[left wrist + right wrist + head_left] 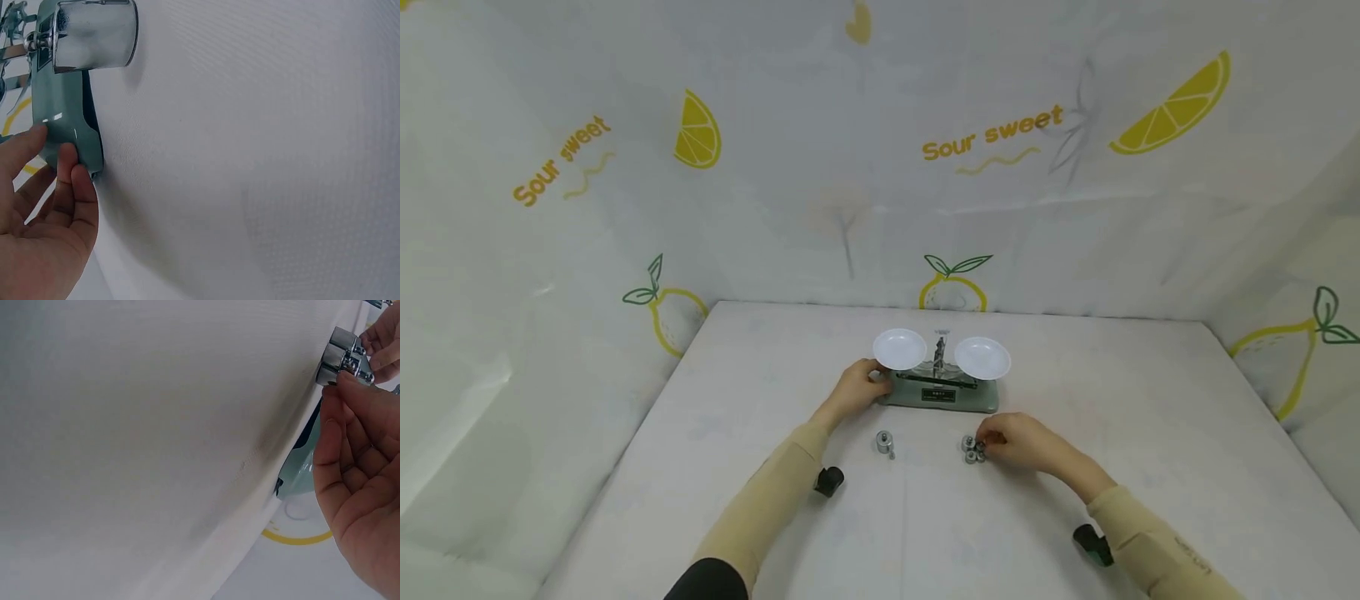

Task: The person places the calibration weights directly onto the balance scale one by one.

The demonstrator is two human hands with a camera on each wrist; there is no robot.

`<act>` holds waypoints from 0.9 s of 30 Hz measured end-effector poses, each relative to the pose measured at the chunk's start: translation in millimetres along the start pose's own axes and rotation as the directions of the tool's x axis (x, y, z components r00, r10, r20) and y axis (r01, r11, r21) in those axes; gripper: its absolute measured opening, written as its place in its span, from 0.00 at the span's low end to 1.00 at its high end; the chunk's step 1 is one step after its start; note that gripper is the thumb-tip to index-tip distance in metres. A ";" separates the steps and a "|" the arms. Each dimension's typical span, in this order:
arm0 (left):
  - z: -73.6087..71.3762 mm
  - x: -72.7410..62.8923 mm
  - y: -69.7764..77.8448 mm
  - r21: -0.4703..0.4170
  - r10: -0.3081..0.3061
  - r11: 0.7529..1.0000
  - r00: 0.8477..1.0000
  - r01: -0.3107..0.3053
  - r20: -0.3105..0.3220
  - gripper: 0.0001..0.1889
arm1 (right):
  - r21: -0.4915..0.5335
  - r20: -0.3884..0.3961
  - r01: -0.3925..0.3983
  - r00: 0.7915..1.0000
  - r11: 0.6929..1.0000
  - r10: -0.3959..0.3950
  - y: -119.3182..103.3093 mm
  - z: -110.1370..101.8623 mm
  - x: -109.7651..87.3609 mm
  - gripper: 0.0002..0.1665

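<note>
Head view: shows a grey-green metal balance scale (938,385) standing on the white bench (760,392), toward its far edge, with two round white dishes (982,358) side by side on top and a dark label plate (938,396) on the front. Has the left hand (859,383) at the scale's left end, pinching it between thumb and bent fingers. Has the right hand (1015,437) in front of the scale's right end, pinching at a tight cluster of small silver metal weights (971,457). Includes a larger silver cylindrical weight (884,442) near the left hand, well apart from the cluster, with a tiny silver weight (892,455) just beside it. Includes beige sleeves (775,483) on both arms and, behind the bench, a white sheet (790,217) printed with yellow lemons and lettering.

Left wrist view: shows, turned sideways, the thumb at one edge of the scale and fingertips bent against its end. Overlaps part of the scale with the larger cylindrical weight.

Right wrist view: shows thumb and forefinger together on one weight at the cluster's edge, the other fingers curled toward the palm. Cannot tell whether lifted or standing. Reveals part of the left hand beyond the cluster and a corner of the scale behind the forefinger.
</note>
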State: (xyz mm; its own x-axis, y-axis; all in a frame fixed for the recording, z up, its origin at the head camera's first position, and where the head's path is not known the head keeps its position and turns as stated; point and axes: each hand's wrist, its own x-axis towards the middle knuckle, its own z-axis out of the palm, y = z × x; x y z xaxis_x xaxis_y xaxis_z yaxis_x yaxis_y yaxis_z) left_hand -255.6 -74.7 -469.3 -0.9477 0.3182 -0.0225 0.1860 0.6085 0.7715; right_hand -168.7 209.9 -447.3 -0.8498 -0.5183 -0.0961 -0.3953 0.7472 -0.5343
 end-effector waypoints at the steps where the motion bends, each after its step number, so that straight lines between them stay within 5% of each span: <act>1: 0.4 0.4 0.4 -0.001 0.003 1.000 1.000 -0.003 0.003 0.19 | 0.002 0.005 0.000 1.000 1.000 0.000 1.1 -0.1 0.5 0.08; 16: 0.2 5.8 3.7 0.038 -0.003 0.999 1.000 0.002 0.013 0.21 | 0.127 0.085 0.064 0.993 0.990 -0.076 18.6 -1.9 7.0 0.08; 27: -1.2 5.5 3.2 0.025 -0.031 0.999 0.999 0.031 0.024 0.21 | 0.181 0.100 0.036 0.993 0.983 -0.055 24.0 -2.0 6.4 0.07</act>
State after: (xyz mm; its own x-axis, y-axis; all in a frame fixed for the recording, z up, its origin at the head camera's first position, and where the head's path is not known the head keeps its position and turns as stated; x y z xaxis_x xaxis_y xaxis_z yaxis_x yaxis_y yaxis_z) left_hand -260.6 -71.9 -466.2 -0.9467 0.3160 -0.0618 0.1632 0.6363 0.7540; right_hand -184.3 225.3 -459.1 -0.7875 -0.5976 -0.1506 -0.3556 0.6402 -0.6809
